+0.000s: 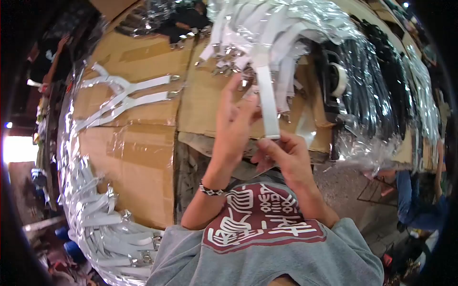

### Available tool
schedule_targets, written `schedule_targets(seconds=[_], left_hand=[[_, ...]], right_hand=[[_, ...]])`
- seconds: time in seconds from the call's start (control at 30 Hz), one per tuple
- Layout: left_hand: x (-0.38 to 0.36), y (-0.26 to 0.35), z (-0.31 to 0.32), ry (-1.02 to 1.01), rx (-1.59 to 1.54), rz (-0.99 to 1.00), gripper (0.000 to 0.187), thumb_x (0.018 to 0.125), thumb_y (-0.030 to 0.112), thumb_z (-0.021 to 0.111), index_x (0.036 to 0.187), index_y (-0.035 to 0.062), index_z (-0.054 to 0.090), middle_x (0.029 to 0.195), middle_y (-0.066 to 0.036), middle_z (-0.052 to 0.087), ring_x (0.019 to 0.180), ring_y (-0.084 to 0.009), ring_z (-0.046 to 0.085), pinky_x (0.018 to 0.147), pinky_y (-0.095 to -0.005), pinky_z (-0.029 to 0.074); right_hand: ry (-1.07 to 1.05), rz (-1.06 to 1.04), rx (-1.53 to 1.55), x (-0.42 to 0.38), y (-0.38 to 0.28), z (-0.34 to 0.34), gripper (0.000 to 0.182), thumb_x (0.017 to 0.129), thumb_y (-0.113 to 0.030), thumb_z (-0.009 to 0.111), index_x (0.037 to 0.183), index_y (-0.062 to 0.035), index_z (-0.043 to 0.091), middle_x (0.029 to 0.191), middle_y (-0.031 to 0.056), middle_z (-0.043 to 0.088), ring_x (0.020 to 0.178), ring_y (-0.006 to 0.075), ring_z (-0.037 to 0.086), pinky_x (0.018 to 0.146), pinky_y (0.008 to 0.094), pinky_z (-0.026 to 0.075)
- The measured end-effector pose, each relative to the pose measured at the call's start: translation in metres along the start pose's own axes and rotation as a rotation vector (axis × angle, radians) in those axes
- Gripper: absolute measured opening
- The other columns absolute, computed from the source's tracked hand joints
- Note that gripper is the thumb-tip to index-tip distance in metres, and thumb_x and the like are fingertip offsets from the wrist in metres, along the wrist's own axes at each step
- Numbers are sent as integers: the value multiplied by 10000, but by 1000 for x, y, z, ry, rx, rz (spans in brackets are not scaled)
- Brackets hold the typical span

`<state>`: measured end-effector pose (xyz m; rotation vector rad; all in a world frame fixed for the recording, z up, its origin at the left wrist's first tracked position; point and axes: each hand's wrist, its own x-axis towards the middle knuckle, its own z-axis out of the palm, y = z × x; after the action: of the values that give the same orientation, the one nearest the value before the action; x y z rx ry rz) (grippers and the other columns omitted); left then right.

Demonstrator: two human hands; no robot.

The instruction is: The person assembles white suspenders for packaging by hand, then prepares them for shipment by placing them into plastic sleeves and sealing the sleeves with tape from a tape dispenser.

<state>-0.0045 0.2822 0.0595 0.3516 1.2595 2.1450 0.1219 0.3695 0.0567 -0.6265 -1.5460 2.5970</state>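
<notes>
White elastic suspenders [268, 102] stretch down from the pile toward me, one strap broad and flat. At the lower end of this strap my right hand [292, 155] is closed, thumb and fingers pinching it. Beside the strap's upper part is my left hand [234, 119], palm turned inward, with a patterned bracelet at the wrist. Its fingers are partly curled at the straps and metal clips, and some fingertips are hidden behind the strap. Just beyond lies a heap of white suspenders [281, 26] with metal clips [224, 62], partly under clear plastic.
Another white pair [125, 95] lies crossed on the cardboard [138, 152] at left. More white suspenders [109, 233] pile up at lower left. Black straps in plastic [377, 86] and a tape roll [339, 80] are at right. Other people are partly visible at both sides.
</notes>
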Motion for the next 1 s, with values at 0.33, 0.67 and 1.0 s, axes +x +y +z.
schedule_targets(seconds=[0.33,0.67,1.0], left_hand=[[9,7,-10,-64,77,-126,255,981,108,584,1171,-58,620,1095,-192,727,926,-211,709,836,-323,557],[1,17,-9,-112,179,-102,243,965,71,611,1160,-72,633,1022,-148,748,685,-84,617,525,-236,489],[-1,21,-22,-64,162,4,343,988,82,612,1288,-72,548,1146,-232,708,1014,-254,722,910,-374,582]], right_hand=[[69,-28,0,23,-2,-11,241,975,-191,685,1114,3,655,886,64,736,741,116,697,608,230,553],[38,-130,15,35,-15,1,310,929,-139,739,1180,-1,619,915,31,698,774,83,662,621,221,511],[78,-88,-73,24,0,-4,217,967,-211,705,968,6,699,821,-7,673,685,37,553,605,202,422]])
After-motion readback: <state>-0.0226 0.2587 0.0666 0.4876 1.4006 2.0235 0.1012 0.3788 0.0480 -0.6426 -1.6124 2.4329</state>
